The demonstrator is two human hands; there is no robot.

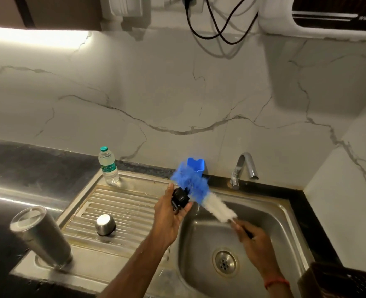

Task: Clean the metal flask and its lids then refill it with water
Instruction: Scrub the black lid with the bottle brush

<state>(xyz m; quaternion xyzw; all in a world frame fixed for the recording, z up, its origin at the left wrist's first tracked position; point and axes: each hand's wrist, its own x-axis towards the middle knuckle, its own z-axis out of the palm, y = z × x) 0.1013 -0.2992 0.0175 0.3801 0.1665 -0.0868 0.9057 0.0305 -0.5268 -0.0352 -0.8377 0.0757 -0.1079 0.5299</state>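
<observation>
Over steel sink (pixel 201 244) by marble wall (pixel 156 82), left grip (pixel 169 216) clasps black lid (pixel 179 197), right grip (pixel 253 239) clasps brush (pixel 201 193)

- The left forearm is reaching up from the lower edge, bare, with the left hand (pixel 171 216) turned palm up.
- Its thumb and curled fingers are pinching a black lid (pixel 179 198) between them.
- The right hand (pixel 253 244) is showing its back to the camera and is blurred; its fingers are curling round the dark handle of a brush (pixel 212 207).
- The right wrist is wearing a red thread (pixel 277 281).
- The two hands are sitting near each other, not touching.
</observation>
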